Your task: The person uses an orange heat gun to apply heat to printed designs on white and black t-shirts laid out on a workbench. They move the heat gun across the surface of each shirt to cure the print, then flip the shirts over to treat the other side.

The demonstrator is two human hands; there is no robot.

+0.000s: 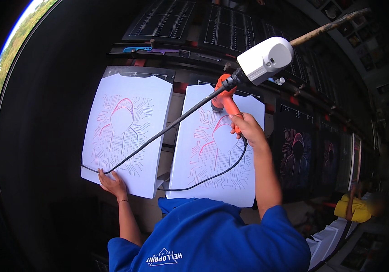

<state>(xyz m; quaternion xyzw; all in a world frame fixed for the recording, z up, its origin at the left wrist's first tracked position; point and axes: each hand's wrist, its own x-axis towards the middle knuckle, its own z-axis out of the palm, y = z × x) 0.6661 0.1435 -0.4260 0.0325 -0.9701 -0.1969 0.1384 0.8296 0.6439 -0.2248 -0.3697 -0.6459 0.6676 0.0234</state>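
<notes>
Right hand (248, 129) wrapped tight round orange handle of heat gun (248, 68), held up over right sheet (203, 158). Gun's long axis slants from hand up and right, away toward far side; white head (264, 60) at far end. Black cord (158, 136) runs from gun down-left across both sheets. Left hand (112, 183) flat, fingers spread, pressing near edge of left sheet (126, 131), touching cord. Right hand alone on gun. Sheets white, side by side, each printed with red-and-blue hooded figure in circuit lines. Dark printed shirts (294, 156) further right.

Blue short-sleeved shirt with white chest print; thin bracelet on left wrist (123, 201).
</notes>
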